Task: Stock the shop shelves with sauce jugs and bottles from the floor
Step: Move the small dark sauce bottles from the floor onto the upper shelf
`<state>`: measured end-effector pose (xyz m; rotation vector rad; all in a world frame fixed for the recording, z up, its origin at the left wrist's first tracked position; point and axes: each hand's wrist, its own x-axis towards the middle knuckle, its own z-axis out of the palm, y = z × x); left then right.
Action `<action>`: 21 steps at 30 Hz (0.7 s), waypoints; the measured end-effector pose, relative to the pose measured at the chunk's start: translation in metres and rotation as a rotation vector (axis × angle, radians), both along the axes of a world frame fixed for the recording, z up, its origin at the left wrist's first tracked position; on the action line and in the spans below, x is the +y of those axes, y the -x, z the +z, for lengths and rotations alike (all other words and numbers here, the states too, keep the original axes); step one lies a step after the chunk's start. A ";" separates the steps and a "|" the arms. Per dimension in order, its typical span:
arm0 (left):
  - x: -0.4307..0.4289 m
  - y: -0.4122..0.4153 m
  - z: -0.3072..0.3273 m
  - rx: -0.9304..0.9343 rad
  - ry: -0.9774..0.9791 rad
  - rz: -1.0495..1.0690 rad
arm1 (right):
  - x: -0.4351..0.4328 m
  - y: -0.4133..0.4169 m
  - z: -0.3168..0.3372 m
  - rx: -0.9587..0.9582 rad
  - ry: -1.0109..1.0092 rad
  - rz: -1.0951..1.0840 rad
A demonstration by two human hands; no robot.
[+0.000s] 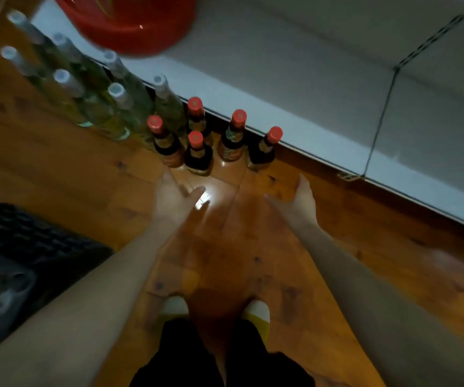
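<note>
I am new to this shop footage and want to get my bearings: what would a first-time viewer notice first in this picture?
Most striking are the five dark bottles with red caps standing on the wooden floor beside the white shelf base. Both bare hands, the left hand and the right hand, reach open and empty toward them. To the left stand taller clear bottles with pale caps, and a red basin sits on the shelf at the top.

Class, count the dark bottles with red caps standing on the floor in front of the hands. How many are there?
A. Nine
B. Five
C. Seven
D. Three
B: five red-capped bottles stand on the wooden floor by the shelf edge, beyond both open, empty hands.
</note>
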<state>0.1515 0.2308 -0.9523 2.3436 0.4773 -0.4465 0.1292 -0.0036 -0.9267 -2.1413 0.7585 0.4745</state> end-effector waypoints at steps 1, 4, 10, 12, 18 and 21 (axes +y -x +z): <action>-0.005 -0.007 -0.026 -0.055 0.033 0.024 | 0.002 -0.010 -0.025 -0.033 -0.014 -0.014; -0.023 -0.026 -0.083 -0.208 0.115 0.068 | 0.005 -0.037 -0.091 -0.131 -0.013 -0.046; -0.043 -0.046 -0.150 -0.415 0.177 0.195 | 0.009 -0.073 -0.177 -0.366 -0.009 -0.114; -0.045 -0.051 -0.161 -0.444 0.197 0.216 | 0.011 -0.078 -0.190 -0.424 -0.021 -0.138; -0.044 -0.056 -0.162 -0.477 0.246 0.251 | 0.018 -0.081 -0.201 -0.502 -0.054 -0.221; -0.041 -0.047 -0.148 -0.429 0.254 0.228 | 0.022 -0.064 -0.186 -0.477 -0.078 -0.231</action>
